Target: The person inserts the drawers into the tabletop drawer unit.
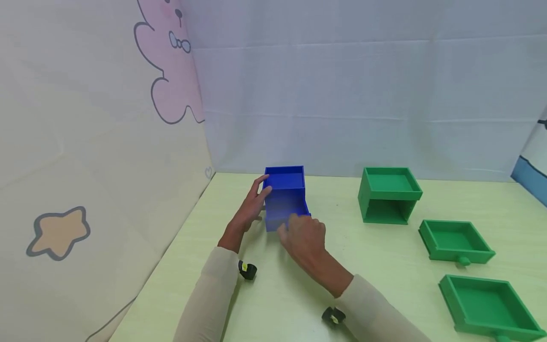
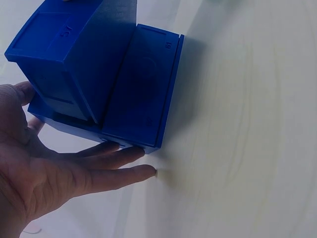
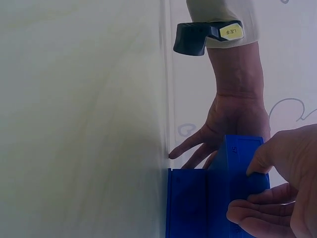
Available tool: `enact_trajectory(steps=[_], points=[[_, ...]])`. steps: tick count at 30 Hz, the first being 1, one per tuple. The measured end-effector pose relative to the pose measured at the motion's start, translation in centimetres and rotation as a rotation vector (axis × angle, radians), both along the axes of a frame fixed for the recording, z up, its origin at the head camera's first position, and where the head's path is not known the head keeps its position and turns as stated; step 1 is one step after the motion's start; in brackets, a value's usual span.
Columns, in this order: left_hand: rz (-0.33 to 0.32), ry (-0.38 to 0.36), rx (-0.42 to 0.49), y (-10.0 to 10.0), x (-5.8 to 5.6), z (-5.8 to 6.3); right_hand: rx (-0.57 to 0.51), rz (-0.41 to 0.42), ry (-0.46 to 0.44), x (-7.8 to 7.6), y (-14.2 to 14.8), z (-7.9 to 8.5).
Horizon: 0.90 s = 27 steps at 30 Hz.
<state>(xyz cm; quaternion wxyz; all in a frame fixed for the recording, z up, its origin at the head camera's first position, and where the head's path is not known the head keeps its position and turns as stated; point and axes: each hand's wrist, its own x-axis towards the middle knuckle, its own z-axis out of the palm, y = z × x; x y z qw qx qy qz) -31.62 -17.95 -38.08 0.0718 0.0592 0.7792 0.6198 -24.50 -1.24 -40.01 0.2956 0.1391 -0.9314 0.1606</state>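
A small blue cabinet [image 1: 284, 179] has a shallow open tray on top and a drawer [image 1: 278, 223] sticking out of its front. Below that drawer, a second blue front panel [image 2: 143, 84] sits flush in the cabinet. My left hand [image 1: 249, 209] lies along the cabinet's left side, its fingers [image 2: 119, 178] spread and fairly straight. At the protruding drawer's front, my right hand [image 1: 305, 237] has curled fingers, with thumb and forefinger pinching at its middle in the right wrist view. The spot pinched is mostly hidden by those fingers.
To the right stands a green cabinet [image 1: 390, 194] with an open front slot. Two green drawers [image 1: 459, 256] [image 1: 491, 327] with round knobs lie on the pale table [image 1: 350, 266]. Cloth walls [image 1: 342, 85] rise behind and at left. Both wrists carry black camera mounts [image 1: 248, 270].
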Motion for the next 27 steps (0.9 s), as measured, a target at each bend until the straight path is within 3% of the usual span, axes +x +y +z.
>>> enact_trajectory(steps=[6, 15, 27], points=[[0.024, 0.018, 0.005, -0.4, -1.7, -2.5, 0.002, -0.014, 0.001, -0.2, -0.3, 0.0], [0.058, 0.028, -0.002, -0.4, -1.8, -2.7, 0.013, -0.034, -0.01, -0.4, -1.0, -0.1], [0.02, 0.011, 0.008, -0.6, -1.6, -2.2, 0.016, -0.046, -0.014, -0.7, -1.5, -0.1]])
